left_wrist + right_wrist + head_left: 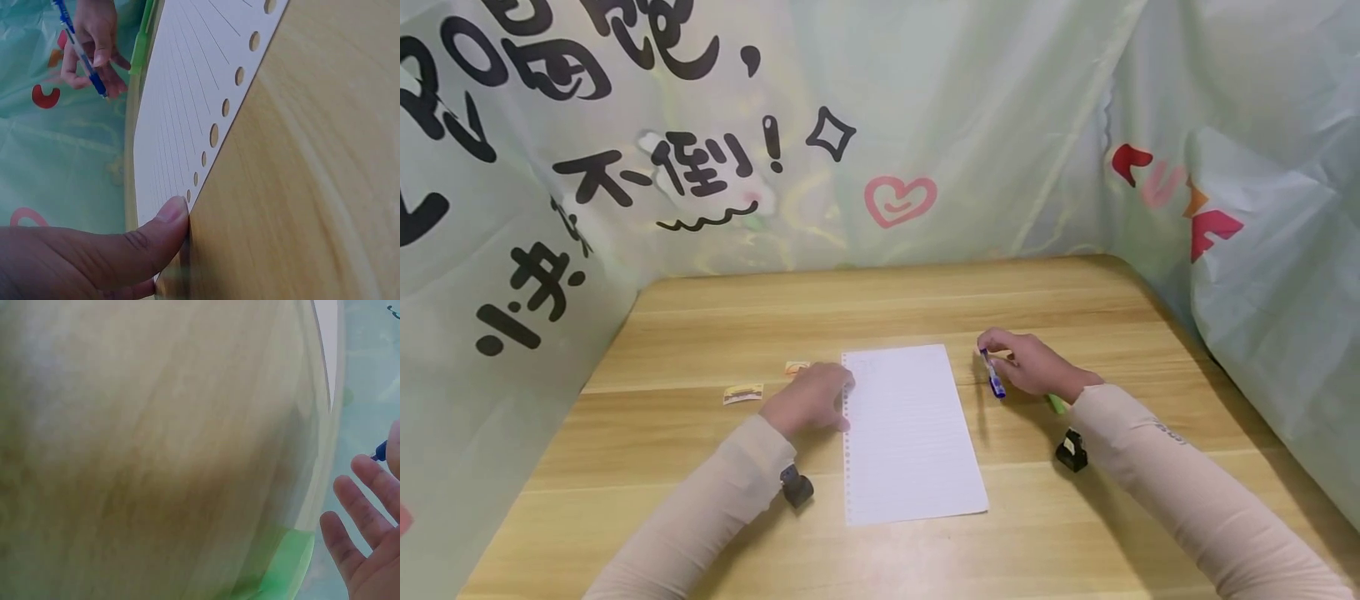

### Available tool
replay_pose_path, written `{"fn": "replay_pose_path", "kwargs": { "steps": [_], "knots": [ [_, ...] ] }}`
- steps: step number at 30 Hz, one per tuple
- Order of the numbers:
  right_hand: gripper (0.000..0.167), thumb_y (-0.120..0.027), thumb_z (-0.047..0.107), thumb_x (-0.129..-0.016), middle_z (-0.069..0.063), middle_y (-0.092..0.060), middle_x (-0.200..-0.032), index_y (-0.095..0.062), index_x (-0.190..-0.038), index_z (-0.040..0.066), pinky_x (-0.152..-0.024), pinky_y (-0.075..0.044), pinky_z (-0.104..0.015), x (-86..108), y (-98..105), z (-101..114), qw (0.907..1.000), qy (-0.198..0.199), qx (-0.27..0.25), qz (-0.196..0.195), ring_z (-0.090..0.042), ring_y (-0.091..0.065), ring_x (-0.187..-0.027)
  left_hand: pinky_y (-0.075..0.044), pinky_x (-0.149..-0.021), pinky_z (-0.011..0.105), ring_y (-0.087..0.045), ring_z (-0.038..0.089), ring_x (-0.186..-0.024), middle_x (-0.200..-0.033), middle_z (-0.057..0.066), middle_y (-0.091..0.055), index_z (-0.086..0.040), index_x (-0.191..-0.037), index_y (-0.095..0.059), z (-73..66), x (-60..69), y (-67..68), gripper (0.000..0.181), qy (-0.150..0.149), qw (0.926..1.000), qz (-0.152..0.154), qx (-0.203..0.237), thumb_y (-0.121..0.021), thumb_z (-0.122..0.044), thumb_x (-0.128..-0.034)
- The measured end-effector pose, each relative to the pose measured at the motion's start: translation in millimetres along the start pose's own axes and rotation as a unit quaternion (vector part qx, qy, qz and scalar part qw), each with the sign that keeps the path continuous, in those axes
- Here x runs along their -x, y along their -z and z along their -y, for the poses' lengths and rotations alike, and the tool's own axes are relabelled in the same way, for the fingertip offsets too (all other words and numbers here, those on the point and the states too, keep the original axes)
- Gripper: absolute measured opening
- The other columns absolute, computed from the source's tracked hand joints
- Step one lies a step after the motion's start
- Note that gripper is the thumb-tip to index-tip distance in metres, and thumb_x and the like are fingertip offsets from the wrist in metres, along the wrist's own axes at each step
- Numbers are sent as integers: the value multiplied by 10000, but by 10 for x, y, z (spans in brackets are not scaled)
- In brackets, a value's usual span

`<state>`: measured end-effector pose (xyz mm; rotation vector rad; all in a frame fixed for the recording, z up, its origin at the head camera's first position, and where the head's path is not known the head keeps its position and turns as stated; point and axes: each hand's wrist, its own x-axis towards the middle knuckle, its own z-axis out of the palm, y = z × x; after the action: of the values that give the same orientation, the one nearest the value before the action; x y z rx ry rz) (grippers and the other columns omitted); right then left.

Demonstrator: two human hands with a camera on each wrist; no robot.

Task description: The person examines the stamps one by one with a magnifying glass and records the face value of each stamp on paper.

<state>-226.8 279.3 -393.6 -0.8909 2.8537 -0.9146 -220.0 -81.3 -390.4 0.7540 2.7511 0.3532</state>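
A white lined sheet of loose-leaf paper (906, 433) lies flat on the wooden table, punched holes along its left edge. My left hand (814, 397) rests at that edge, thumb and fingers spread apart; in the left wrist view its thumb (147, 234) presses on the paper beside the holes. To the right of the sheet, my right hand (1033, 364) pinches a blue pen (992, 375) above the table, tilted, with a clear middle part. Only a bit of the pen (381, 451) shows in the right wrist view, where the other fingers (361, 509) are spread.
A slim green object (1056, 403) lies partly beneath the right wrist. Two small orange-and-white paper pieces, one nearer (743, 394) and one farther (796, 367), lie left of the sheet. Printed curtains (1000, 125) hang round the table's back and sides.
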Motion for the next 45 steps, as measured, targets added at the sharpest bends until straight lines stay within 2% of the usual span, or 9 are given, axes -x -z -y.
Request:
{"fn": "replay_pose_path", "kwargs": {
  "steps": [3, 9, 12, 16, 19, 28, 32, 36, 45],
  "knots": [
    [163, -540, -33, -956, -213, -635, -1119, -537, -1117, -7, -792, -536, -503, -7, -9, -7, 9988, 371, -77, -321, -394, -617, -1052, -412, -975, 439, -550, 296, -1069, -1143, 90, -619, -51, -1164, -617, 8, -1, 0, 576, -9, 10000, -27, -13, -881, -221, -681],
    [84, -525, -72, -951, -213, -640, -913, -496, -1021, -36, -644, -510, -287, -42, -18, -44, 9911, 845, -720, -736, -349, -627, -766, -426, -953, 424, -557, 277, -1035, -1106, 71, -624, -53, -1150, -621, 22, -8, -11, 570, -33, 10000, -47, -37, -886, -224, -675],
    [57, -497, -51, -972, -241, -637, -941, -466, -1020, -41, -615, -495, -258, -47, 0, -32, 9902, 508, -1161, -593, -396, -628, -803, -431, -947, 421, -560, 274, -1026, -1095, 69, -625, -53, -1141, -623, 20, -8, -10, 564, -48, 10000, -35, -40, -887, -223, -673],
    [69, -497, 65, -1007, -226, -653, -990, -461, -1032, 12, -609, -468, -263, -41, 25, 13, 9907, -368, -1232, -453, -376, -644, -882, -422, -967, 431, -557, 290, -1064, -1127, 81, -625, -52, -1155, -620, 9, -8, -3, 569, -50, 10000, -24, -58, -883, -224, -680],
    [102, -515, 101, -1006, -223, -667, -1015, -454, -1036, 24, -627, -458, -272, -37, 34, 48, 9884, -722, -1268, -411, -351, -663, -919, -426, -953, 430, -558, 281, -1041, -1099, 71, -625, -58, -1140, -623, 7, -12, 0, 554, -50, 10000, -29, -68, -883, -226, -681],
    [160, -504, 154, -1017, -284, -635, -1124, -408, -1042, 28, -776, -541, -495, -40, -67, 104, 9585, -1317, -2472, -536, -386, -651, -998, -443, -877, 410, -544, 224, -917, -959, 12, -602, -80, -1067, -629, 1, -13, 4, 499, -35, 10000, -38, -70, -890, -223, -665],
    [171, -502, 168, -1020, -289, -634, -1122, -401, -1045, 32, -808, -539, -495, -46, -147, 142, 9430, -1572, -2884, -540, -394, -642, -1011, -437, -791, 383, -516, 200, -833, -856, -12, -563, -108, -967, -615, 7, -18, -5, 427, -50, 10000, -24, -81, -891, -225, -662],
    [175, -486, 159, -1025, -291, -634, -1065, -439, -1088, 3, -802, -538, -486, -87, -221, 195, 9364, -1517, -3125, -501, -403, -640, -969, -403, -695, 347, -478, 186, -747, -767, -11, -519, -130, -866, -575, 5, -17, 3, 386, -77, 10000, -16, -49, -891, -220, -663],
    [202, -429, 123, -1031, -196, -600, -1031, -512, -1143, -24, -827, -520, -458, -176, -362, 416, 9104, -1655, -3772, -381, -348, -574, -983, -442, -831, 405, -522, 209, -842, -857, -8, -563, -115, -969, -600, -28, 5, -7, 416, 65, 10000, 7, -24, -883, -197, -674]
  ]
}}
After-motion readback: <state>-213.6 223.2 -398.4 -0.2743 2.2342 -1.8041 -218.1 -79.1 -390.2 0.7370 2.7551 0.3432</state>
